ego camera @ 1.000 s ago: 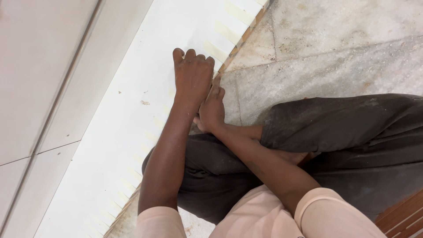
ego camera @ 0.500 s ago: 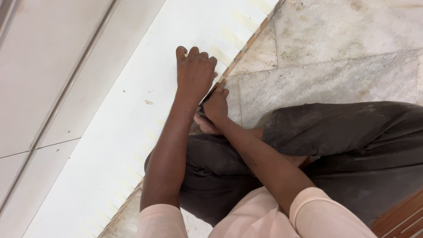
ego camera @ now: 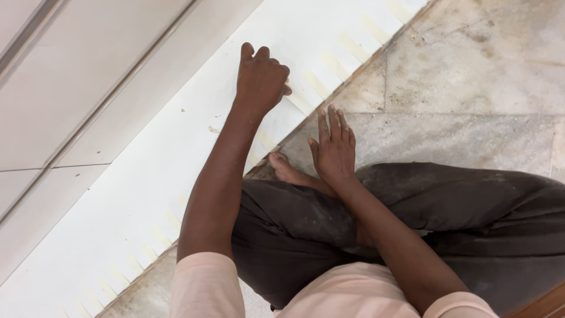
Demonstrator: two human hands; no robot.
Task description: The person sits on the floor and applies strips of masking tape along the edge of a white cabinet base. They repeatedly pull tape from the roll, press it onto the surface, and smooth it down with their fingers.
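Note:
My left hand [ego camera: 262, 79] rests on a long white strip [ego camera: 147, 194] that runs diagonally along the base of the wall. Its fingers are curled into a loose fist, knuckles up, and I see nothing in it. My right hand [ego camera: 334, 147] lies flat on the grey stone floor [ego camera: 471, 88] just beside the strip's edge, fingers stretched out and holding nothing. Pale yellow wedge-shaped marks [ego camera: 318, 85] line the strip's edge near both hands. I sit cross-legged, and my bare foot [ego camera: 288, 171] pokes out just left of the right wrist.
White wall tiles [ego camera: 88, 76] with a grout line rise beyond the strip. My dark dusty trousers [ego camera: 459, 212] cover the lower right. A small crumb [ego camera: 213, 129] lies on the strip. A brown wooden edge [ego camera: 547, 306] shows at the bottom right corner.
My right hand has come away from beside the left wrist and now lies flat on the stone floor with fingers spread forward. The left hand stays curled on the white strip.

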